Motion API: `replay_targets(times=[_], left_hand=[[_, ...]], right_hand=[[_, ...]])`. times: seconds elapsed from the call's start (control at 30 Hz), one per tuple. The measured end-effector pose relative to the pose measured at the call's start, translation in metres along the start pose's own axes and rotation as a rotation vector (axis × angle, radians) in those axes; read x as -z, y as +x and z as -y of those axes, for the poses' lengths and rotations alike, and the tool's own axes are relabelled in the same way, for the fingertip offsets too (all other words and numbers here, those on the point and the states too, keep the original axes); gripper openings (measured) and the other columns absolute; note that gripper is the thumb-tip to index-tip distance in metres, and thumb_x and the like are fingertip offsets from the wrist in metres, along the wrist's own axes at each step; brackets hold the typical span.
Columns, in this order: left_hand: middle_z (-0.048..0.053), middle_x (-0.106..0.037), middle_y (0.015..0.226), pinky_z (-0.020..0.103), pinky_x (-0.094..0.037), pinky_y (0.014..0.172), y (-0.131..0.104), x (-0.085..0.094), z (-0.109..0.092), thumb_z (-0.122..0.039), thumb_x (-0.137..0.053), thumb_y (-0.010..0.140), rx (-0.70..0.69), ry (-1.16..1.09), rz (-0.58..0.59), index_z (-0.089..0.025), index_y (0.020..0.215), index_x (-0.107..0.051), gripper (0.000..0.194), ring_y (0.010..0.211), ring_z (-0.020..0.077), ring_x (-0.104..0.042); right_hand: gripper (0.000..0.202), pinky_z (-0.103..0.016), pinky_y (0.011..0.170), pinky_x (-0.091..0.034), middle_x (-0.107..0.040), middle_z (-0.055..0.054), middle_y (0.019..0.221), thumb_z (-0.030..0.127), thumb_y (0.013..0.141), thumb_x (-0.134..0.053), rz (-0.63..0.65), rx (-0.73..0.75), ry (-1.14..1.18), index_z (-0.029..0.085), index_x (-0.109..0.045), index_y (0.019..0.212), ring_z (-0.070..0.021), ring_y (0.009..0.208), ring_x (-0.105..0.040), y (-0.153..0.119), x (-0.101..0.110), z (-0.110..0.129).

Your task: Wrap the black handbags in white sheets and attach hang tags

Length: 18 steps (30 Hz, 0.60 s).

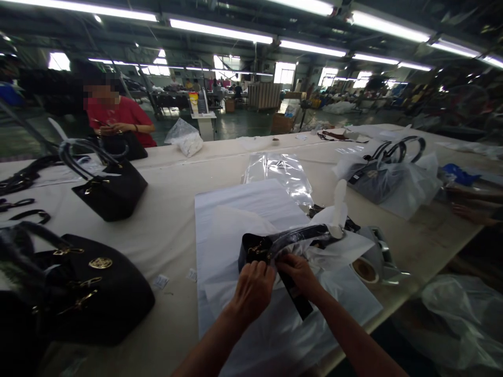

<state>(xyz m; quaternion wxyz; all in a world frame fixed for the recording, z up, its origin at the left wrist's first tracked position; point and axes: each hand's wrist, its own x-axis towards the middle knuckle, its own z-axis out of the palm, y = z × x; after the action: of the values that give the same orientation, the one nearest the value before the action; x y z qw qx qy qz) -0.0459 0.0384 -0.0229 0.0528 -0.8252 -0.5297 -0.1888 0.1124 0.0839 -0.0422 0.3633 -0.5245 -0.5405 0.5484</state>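
Observation:
A black handbag (pixel 244 257) with gold hardware lies on a stack of white paper sheets (pixel 220 209) in front of me. Its handle (pixel 301 234) is wrapped in clear plastic, and white tissue covers part of the bag. My left hand (pixel 254 288) is closed at the bag's edge, beside the gold clasp. Close by on the right, my right hand (pixel 299 275) has its fingers pinched at the foot of the handle; exactly what lies between the fingertips is hidden. Below it a flat black strip (pixel 296 298) extends toward me.
Black handbags (pixel 113 191) stand at the left. Clear plastic bags (pixel 279 173) lie beyond the paper, and a tape roll (pixel 365 269) sits to the right. Another handbag (pixel 377 178) is in translucent plastic. A person in red (pixel 133 118) works across the table; another person's hand (pixel 467 212) shows at right.

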Motion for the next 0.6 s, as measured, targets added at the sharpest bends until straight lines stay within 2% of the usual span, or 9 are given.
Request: replay_targets(times=[0.13,0.2,0.27,0.4,0.5,0.6], left_hand=[[0.005,-0.054,0.068,0.031,-0.03,0.057,-0.013,-0.017,-0.023,-0.008,-0.043,0.083,0.108,0.057,-0.006,-0.017,0.072,-0.051,0.017,0.062,0.0198,-0.051],[0.005,-0.054,0.066,0.03,-0.029,0.055,-0.015,-0.024,-0.025,-0.004,-0.041,0.081,0.159,-0.011,0.003,-0.017,0.07,-0.051,0.019,0.061,0.0191,-0.051],[0.005,-0.054,0.066,0.029,-0.028,0.055,-0.016,-0.029,-0.023,-0.004,-0.039,0.08,0.246,-0.17,0.027,-0.017,0.07,-0.049,0.02,0.061,0.0183,-0.051],[0.001,-0.049,0.063,0.027,-0.025,0.054,-0.016,-0.029,-0.015,-0.014,-0.044,0.078,0.43,-0.588,0.105,-0.02,0.064,-0.041,0.015,0.059,0.0162,-0.047],[-0.002,-0.042,0.057,0.026,-0.023,0.052,-0.015,-0.024,-0.01,-0.017,-0.044,0.076,0.471,-0.687,0.144,-0.021,0.06,-0.033,0.02,0.053,0.0129,-0.04],[-0.005,-0.037,0.055,0.024,-0.025,0.051,-0.012,-0.017,-0.007,-0.019,-0.047,0.073,0.495,-0.786,0.176,-0.021,0.058,-0.03,0.022,0.052,0.0106,-0.035]], right_hand=[[0.033,-0.025,0.067,-0.041,-0.064,0.001,0.077,0.031,0.058,-0.076,0.144,-0.152,0.374,0.019,-0.065,0.087,-0.0122,0.068,-0.055,-0.013,0.011,-0.005],[0.045,-0.024,0.065,-0.041,-0.064,0.002,0.076,0.025,0.053,-0.08,0.198,-0.217,0.531,0.021,-0.063,0.094,-0.0116,0.068,-0.057,-0.02,0.015,-0.012],[0.05,-0.024,0.064,-0.041,-0.064,0.002,0.075,0.02,0.05,-0.082,0.263,-0.273,0.605,0.022,-0.062,0.096,-0.0119,0.068,-0.059,-0.027,0.015,-0.018],[0.041,-0.024,0.062,-0.04,-0.063,0.0,0.072,0.019,0.049,-0.082,0.422,-0.364,0.659,0.016,-0.064,0.086,-0.0123,0.065,-0.058,-0.041,0.005,-0.02],[0.032,-0.023,0.056,-0.037,-0.059,0.0,0.067,0.022,0.05,-0.08,0.488,-0.379,0.729,0.014,-0.066,0.077,-0.0096,0.057,-0.051,-0.048,-0.004,-0.015],[0.027,-0.02,0.048,-0.03,-0.051,0.003,0.056,0.024,0.051,-0.079,0.487,-0.372,0.777,0.014,-0.066,0.073,-0.006,0.048,-0.039,-0.05,-0.007,-0.014]])
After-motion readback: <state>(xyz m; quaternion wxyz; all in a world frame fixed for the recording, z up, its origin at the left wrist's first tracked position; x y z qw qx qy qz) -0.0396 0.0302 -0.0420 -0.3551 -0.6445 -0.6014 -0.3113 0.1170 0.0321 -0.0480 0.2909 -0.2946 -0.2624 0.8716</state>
